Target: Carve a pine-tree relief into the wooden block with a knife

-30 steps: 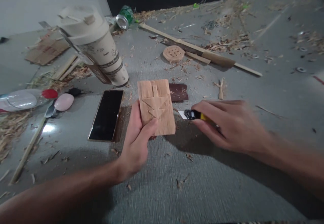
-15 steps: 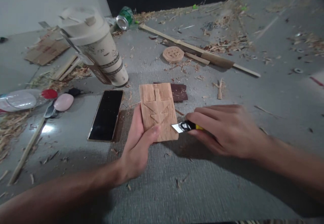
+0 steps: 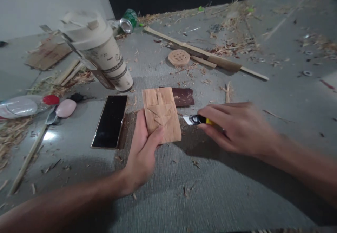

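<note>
A small rectangular wooden block [image 3: 168, 124] with an arrow-like shape carved in relief is held tilted up by my left hand [image 3: 143, 148], thumb pressed on its face near the lower left. The fingers behind the block are hidden. My right hand [image 3: 237, 129] is closed around a utility knife [image 3: 196, 119] with a black and yellow body. Its bare blade points left, just off the block's right edge and not touching it. Behind the block lies a dark brown strip of wood [image 3: 183, 97], partly covered by it.
A black phone [image 3: 110, 120] lies left of my left hand, with a lidded cup [image 3: 105, 57] behind it. Farther back are a carved wooden octagon [image 3: 179, 57], a long thin stick [image 3: 168, 36] and a green can [image 3: 129, 20]. Wood shavings [image 3: 237, 46] litter the grey surface.
The block has shifted slightly left and turned in my left hand. My right hand has drawn the knife up and away, opening a small gap between blade and block.
</note>
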Demonstrator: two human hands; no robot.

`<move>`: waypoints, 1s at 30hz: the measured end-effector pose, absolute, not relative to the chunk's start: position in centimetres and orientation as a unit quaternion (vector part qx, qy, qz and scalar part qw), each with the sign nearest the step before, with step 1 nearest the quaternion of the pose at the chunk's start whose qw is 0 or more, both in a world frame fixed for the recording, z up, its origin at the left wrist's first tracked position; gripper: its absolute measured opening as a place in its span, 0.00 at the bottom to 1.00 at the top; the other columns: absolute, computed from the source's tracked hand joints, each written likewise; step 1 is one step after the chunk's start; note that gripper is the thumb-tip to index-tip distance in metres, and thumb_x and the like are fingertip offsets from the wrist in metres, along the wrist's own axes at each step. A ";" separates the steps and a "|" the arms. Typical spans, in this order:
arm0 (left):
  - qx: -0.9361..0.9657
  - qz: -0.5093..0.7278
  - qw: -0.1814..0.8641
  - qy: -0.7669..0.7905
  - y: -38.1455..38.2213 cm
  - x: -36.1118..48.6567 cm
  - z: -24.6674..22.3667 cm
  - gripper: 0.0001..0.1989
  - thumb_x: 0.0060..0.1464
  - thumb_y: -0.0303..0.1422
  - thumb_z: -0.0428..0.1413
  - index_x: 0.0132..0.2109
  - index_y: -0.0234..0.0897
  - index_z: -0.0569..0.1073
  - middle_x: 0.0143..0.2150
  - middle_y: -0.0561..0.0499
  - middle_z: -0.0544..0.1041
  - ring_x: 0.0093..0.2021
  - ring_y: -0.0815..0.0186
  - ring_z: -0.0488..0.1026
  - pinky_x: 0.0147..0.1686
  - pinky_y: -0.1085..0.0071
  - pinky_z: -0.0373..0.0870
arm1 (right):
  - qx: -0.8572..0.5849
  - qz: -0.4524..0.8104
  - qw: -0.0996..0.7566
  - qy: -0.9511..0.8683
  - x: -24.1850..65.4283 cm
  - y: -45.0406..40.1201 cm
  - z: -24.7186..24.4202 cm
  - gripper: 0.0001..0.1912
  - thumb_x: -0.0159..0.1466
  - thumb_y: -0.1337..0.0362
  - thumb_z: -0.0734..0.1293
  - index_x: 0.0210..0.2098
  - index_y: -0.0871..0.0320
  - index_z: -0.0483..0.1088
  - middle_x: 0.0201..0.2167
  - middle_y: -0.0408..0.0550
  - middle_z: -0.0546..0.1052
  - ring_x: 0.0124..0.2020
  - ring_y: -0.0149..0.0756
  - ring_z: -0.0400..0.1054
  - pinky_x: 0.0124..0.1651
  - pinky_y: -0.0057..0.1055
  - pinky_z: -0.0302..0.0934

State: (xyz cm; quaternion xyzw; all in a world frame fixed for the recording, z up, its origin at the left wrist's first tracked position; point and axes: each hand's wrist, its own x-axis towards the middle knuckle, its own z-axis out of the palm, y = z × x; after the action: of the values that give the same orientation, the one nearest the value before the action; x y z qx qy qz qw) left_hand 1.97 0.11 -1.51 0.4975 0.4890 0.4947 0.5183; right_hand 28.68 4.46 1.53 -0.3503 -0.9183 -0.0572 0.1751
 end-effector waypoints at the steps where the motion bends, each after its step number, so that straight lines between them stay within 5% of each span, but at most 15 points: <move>1: 0.499 0.495 0.519 0.486 0.2 2.0 -1.6 0.24 0.72 0.39 0.60 0.71 0.46 0.71 0.65 0.45 0.78 0.64 0.49 0.77 0.70 0.47 0.75 | -0.338 -0.049 0.173 -0.924 28.5 4.2 1.4 0.17 0.84 0.56 0.58 0.44 0.55 0.72 0.30 0.43 0.79 0.25 0.33 0.67 0.31 0.35 0.48; 8: 0.512 0.503 0.515 0.467 0.1 2.1 -1.8 0.17 0.73 0.36 0.59 0.65 0.45 0.73 0.65 0.47 0.79 0.64 0.52 0.77 0.69 0.51 0.75 | -0.316 -0.014 0.159 -0.935 28.1 3.7 1.3 0.16 0.84 0.56 0.58 0.43 0.55 0.70 0.30 0.42 0.78 0.26 0.34 0.70 0.31 0.38 0.49; 18: 0.504 0.502 0.540 0.449 -0.7 1.8 -2.0 0.24 0.73 0.38 0.60 0.71 0.45 0.68 0.64 0.45 0.78 0.63 0.49 0.77 0.68 0.48 0.77 | -0.304 -0.005 0.153 -0.940 27.5 3.1 1.4 0.17 0.84 0.55 0.57 0.42 0.54 0.69 0.31 0.42 0.78 0.26 0.34 0.71 0.31 0.36 0.51; 25: 0.594 0.450 0.509 0.430 -2.0 1.3 -0.9 0.18 0.74 0.34 0.60 0.66 0.46 0.74 0.55 0.47 0.80 0.52 0.54 0.79 0.55 0.57 0.83 | -0.515 -0.127 0.195 -0.825 30.3 5.8 1.9 0.21 0.82 0.50 0.59 0.42 0.56 0.75 0.24 0.44 0.72 0.21 0.34 0.58 0.29 0.35 0.43; 30: 0.528 0.511 0.470 0.489 -0.2 1.8 -1.6 0.19 0.72 0.36 0.59 0.67 0.44 0.72 0.61 0.45 0.79 0.61 0.51 0.77 0.67 0.49 0.77 | -0.392 -0.067 0.185 -0.899 29.6 5.2 1.6 0.20 0.83 0.53 0.57 0.41 0.55 0.72 0.25 0.41 0.73 0.21 0.32 0.60 0.28 0.34 0.45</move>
State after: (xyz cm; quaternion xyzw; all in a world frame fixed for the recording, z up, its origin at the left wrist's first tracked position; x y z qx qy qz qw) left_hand 1.82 -0.16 -1.57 0.5276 0.4895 0.5113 0.4698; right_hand 29.58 5.17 1.58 -0.3919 -0.8987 -0.0666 0.1851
